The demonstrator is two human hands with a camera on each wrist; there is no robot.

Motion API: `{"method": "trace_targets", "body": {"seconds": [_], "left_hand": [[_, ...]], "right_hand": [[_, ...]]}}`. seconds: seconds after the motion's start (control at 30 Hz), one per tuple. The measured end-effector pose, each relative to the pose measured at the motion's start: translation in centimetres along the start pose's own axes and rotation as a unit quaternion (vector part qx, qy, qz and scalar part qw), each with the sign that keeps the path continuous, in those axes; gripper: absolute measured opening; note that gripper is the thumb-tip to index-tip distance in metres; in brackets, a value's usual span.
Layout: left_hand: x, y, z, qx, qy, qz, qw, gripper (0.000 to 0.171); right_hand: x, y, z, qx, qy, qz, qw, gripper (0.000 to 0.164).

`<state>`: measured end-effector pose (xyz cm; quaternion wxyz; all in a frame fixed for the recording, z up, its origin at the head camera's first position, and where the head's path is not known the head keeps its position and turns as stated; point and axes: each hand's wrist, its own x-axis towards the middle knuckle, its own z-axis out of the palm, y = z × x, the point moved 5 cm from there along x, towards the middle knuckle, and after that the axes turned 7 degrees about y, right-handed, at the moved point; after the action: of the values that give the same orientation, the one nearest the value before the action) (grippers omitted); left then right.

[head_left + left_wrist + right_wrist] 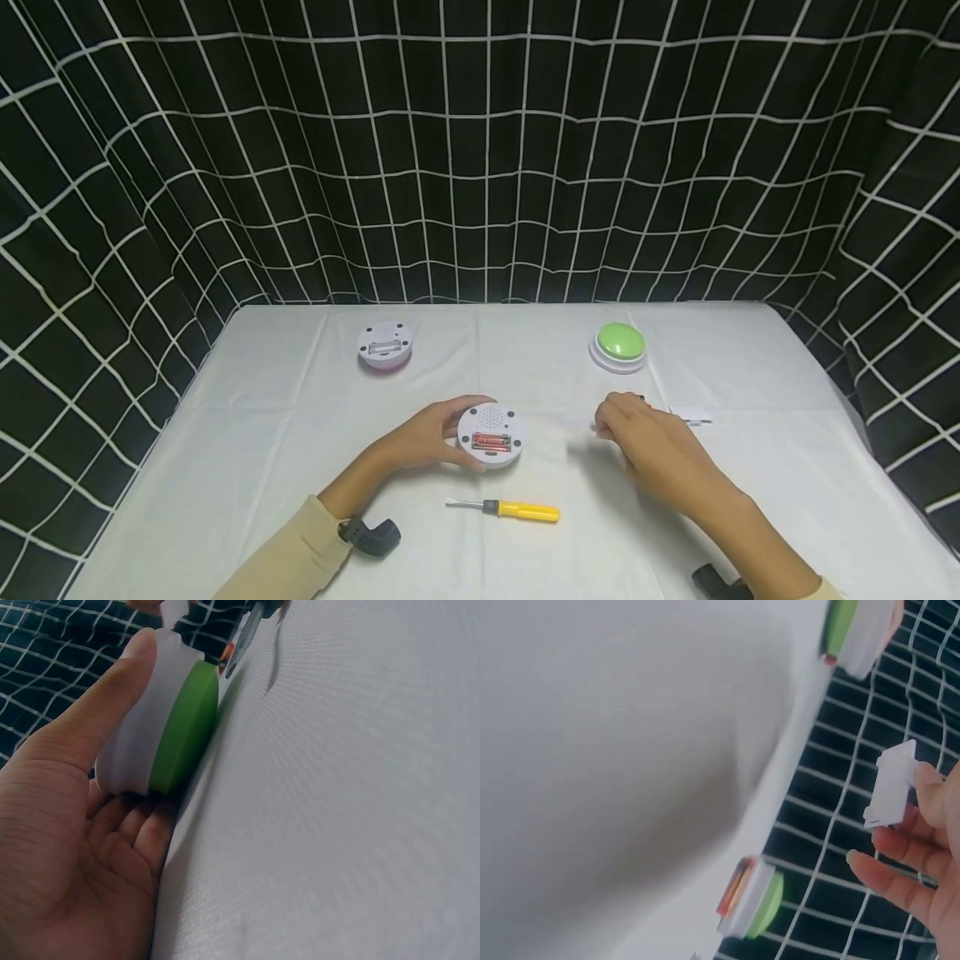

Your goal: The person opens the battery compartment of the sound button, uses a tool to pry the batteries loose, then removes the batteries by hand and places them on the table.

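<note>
"What do your left fingers have hold of?"

"A round device of smooth white plastic, near the middle of the surface. I grip it by its left side, thumb at the near edge, the others round the far edge. It is bottom up, its green dome facing down; I cannot tell whether the dome touches the cloth."

"And the upper face?"

"Flat and circular, with a cluster of tiny holes, small dark round feet and an uncovered rectangular bay. Two red cylindrical batteries lie in it side by side."

"Are your right fingers spread?"

"Partly. Thumb and forefinger pinch a thin white cover, a stiff rectangle with little tabs at its edges, and the rest curve loosely. They are right of the device, above the surface."

"What lies about?"

"On the near side, a screwdriver, slim metal shaft to the left, yellow handle to the right. Far right, an upright button, a green dome on a white ring-shaped base. Far left, a second white device, upside down, pinkish underneath."

"And around it all?"

"The surface wears white cloth, faintly creased; on the far side hangs a black curtain, its white grid rippling with the folds"
</note>
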<state>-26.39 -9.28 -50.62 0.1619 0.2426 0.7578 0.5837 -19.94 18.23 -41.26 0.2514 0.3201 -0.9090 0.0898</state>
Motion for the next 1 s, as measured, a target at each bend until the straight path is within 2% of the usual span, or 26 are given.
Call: {"method": "trace_targets", "body": {"seconds": [0.17,0.4,0.67,1.0], "left_hand": [[-0.1,0.2,0.0,0.003,0.002,-0.004,1.0000,0.094],[0.1,0.0,0.0,0.003,0.001,0.001,1.0000,0.092],[-0.2,0.2,-0.2,0.000,0.004,-0.010,0.9999,0.094],[-0.2,0.2,0.0,-0.010,0.000,-0.004,0.9999,0.094]], "right_hand": [[-1.4,1.6,-0.7,0.000,-0.006,0.026,1.000,0.020],[-3.1,3.2,-1.5,-0.021,0.008,0.024,0.999,0.022],[-4.7,4.8,-1.8,-0.036,0.000,0.042,0.998,0.023],[-6.6,7.0,-2.1,-0.054,-0.014,0.050,0.997,0.030]]}}
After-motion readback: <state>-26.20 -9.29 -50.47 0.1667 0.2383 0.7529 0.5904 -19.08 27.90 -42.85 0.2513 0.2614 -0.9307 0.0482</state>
